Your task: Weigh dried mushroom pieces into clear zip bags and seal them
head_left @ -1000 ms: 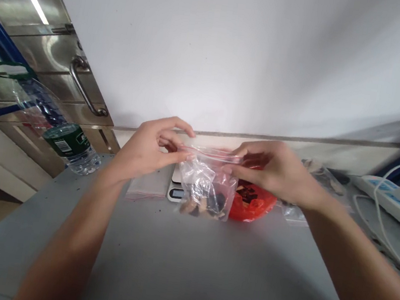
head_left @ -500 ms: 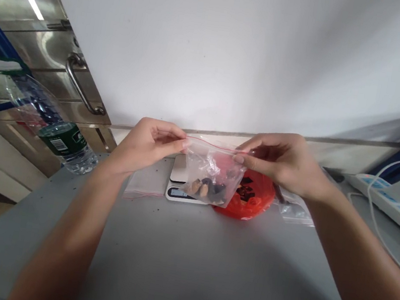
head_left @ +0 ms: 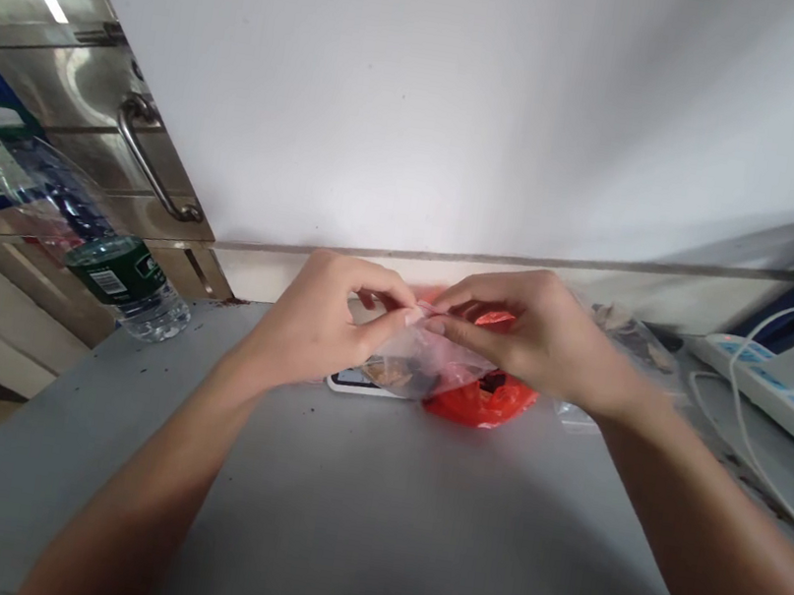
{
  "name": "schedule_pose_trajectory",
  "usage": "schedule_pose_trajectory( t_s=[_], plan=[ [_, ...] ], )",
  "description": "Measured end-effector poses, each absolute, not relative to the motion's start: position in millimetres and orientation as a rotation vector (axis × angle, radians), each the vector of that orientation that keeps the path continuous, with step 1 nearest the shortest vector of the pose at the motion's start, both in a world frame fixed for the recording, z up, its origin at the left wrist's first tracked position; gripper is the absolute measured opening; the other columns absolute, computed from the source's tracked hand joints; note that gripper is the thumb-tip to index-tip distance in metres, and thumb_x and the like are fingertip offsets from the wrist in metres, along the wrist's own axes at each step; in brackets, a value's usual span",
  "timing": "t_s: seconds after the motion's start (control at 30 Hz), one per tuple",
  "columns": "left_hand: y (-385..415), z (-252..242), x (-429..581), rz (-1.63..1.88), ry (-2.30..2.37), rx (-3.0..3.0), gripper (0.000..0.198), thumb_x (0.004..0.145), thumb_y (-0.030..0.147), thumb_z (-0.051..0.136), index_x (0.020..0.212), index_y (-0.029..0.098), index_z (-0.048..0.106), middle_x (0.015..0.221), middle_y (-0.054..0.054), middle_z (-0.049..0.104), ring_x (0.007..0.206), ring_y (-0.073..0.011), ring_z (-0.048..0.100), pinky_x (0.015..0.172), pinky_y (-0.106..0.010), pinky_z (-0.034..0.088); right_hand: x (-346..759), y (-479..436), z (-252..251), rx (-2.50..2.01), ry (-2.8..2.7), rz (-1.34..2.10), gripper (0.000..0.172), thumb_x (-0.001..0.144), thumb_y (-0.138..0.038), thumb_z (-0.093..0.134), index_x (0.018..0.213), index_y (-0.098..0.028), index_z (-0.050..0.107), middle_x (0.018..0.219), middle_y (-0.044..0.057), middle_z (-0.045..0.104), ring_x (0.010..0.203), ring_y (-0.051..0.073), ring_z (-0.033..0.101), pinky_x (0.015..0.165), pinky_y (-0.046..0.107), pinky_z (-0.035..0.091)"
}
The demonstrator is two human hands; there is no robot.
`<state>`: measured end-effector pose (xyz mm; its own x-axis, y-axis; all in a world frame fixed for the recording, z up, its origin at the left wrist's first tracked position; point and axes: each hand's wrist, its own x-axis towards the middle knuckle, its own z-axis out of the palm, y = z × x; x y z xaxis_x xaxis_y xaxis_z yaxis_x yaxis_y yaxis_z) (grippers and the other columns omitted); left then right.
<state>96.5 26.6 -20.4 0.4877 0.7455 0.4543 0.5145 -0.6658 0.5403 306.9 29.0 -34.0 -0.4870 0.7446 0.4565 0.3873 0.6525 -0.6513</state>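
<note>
Head view: left hand (head_left: 322, 326) and right hand (head_left: 518, 335) have closed in from the corners of the zip bag (head_left: 431, 367). Fingertips now pinch its top mid-seam; seal looks nearly shut.

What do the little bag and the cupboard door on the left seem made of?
The little bag, pinched between left hand and right hand, looks like thin clear plastic film: contents show through, and it crumples. The cupboard door is probably stainless steel, glossy: grey, mirroring a light strip.
</note>
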Motion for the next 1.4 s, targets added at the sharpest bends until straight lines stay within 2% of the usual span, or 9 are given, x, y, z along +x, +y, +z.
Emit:
schedule_pose_trajectory(
  t_s=[0.17, 0.3, 0.47, 0.57, 0.77, 0.97, 1.13, 1.33, 1.4],
  plan=[
    [27.9, -22.4, 96.3, 0.952, 1.031, 2.390, 0.016, 0.087, 0.019, 0.065, 0.078, 0.019, 0.078, 0.083, -0.001, 0.080, 0.076, -0.0160, 0.072, 0.072, -0.026, 0.056, 303.1, 28.3, -34.6, -0.856, -2.182, 0.564, 0.021, 0.090, -0.037, 0.062, 0.085, -0.022, 0.076, 0.085, 0.004, 0.079, 0.068, 0.018, 0.067, 0.063, 0.031, 0.052],
    [29.0, -22.8, 95.8, 0.969, 1.013, 2.370, 0.014, 0.087, 0.020, 0.066, 0.081, 0.019, 0.078, 0.083, -0.001, 0.080, 0.074, -0.0155, 0.072, 0.071, -0.025, 0.057, 301.9, 28.1, -35.6, -0.812, -2.207, 0.448, 0.020, 0.091, -0.027, 0.057, 0.087, -0.021, 0.077, 0.085, 0.005, 0.078, 0.068, 0.017, 0.066, 0.063, 0.031, 0.051],
    [30.0, -22.0, 91.7, 0.920, 1.028, 2.355, 0.014, 0.088, 0.024, 0.068, 0.080, 0.021, 0.080, 0.086, -0.002, 0.081, 0.080, -0.0180, 0.074, 0.073, -0.027, 0.057, 299.6, 27.0, -38.9, -0.861, -2.131, 0.560, 0.016, 0.088, -0.032, 0.065, 0.082, -0.022, 0.075, 0.080, 0.003, 0.077, 0.062, 0.016, 0.063, 0.058, 0.030, 0.049],
    [30.3, -21.4, 89.4, 0.883, 1.054, 2.344, 0.015, 0.088, 0.024, 0.068, 0.078, 0.021, 0.079, 0.082, -0.001, 0.081, 0.076, -0.0170, 0.073, 0.070, -0.027, 0.055, 298.2, 27.2, -40.6, -0.872, -2.090, 0.633, 0.017, 0.086, -0.037, 0.067, 0.080, -0.022, 0.073, 0.079, 0.003, 0.076, 0.060, 0.015, 0.061, 0.055, 0.029, 0.048],
    [30.4, -21.1, 89.8, 0.823, 1.048, 2.347, 0.021, 0.090, 0.032, 0.067, 0.075, 0.020, 0.078, 0.074, -0.001, 0.078, 0.066, -0.0151, 0.068, 0.060, -0.026, 0.050, 297.4, 27.4, -41.4, -0.852, -2.139, 0.591, 0.016, 0.089, -0.027, 0.061, 0.078, -0.020, 0.070, 0.076, 0.004, 0.074, 0.058, 0.013, 0.059, 0.052, 0.027, 0.045],
    [30.9, -22.2, 90.1, 0.886, 0.986, 2.371, 0.018, 0.090, 0.023, 0.064, 0.077, 0.019, 0.075, 0.079, -0.002, 0.078, 0.072, -0.0142, 0.069, 0.070, -0.025, 0.055, 298.1, 30.2, -43.2, -0.895, -2.130, 0.706, 0.024, 0.090, -0.041, 0.065, 0.080, -0.020, 0.071, 0.070, 0.002, 0.072, 0.055, 0.013, 0.057, 0.049, 0.027, 0.041],
    [35.0, -27.1, 90.8, 0.956, 0.953, 2.360, 0.017, 0.086, 0.019, 0.061, 0.072, 0.018, 0.070, 0.073, -0.001, 0.074, 0.068, -0.0134, 0.066, 0.068, -0.025, 0.054, 298.7, 30.4, -43.7, -0.889, -2.163, 0.537, 0.027, 0.091, -0.046, 0.064, 0.080, -0.023, 0.072, 0.067, 0.002, 0.071, 0.055, 0.015, 0.058, 0.052, 0.030, 0.042],
    [43.0, -31.9, 85.3, 0.780, 0.902, 2.453, 0.024, 0.096, 0.030, 0.056, 0.080, 0.019, 0.071, 0.077, -0.001, 0.072, 0.070, -0.0133, 0.062, 0.065, -0.025, 0.047, 294.5, 29.6, -44.8, -0.886, -2.153, 0.602, 0.032, 0.091, -0.050, 0.064, 0.079, -0.021, 0.072, 0.068, 0.003, 0.072, 0.058, 0.016, 0.061, 0.051, 0.030, 0.041],
    [44.2, -31.9, 82.7, 0.755, 0.884, 2.538, 0.028, 0.098, 0.030, 0.054, 0.077, 0.019, 0.068, 0.072, 0.000, 0.067, 0.066, -0.0127, 0.057, 0.063, -0.025, 0.043, 293.5, 29.9, -45.7, -0.884, -2.139, 0.638, 0.033, 0.091, -0.050, 0.064, 0.077, -0.020, 0.071, 0.069, 0.003, 0.071, 0.060, 0.016, 0.060, 0.052, 0.029, 0.042]
  ],
)
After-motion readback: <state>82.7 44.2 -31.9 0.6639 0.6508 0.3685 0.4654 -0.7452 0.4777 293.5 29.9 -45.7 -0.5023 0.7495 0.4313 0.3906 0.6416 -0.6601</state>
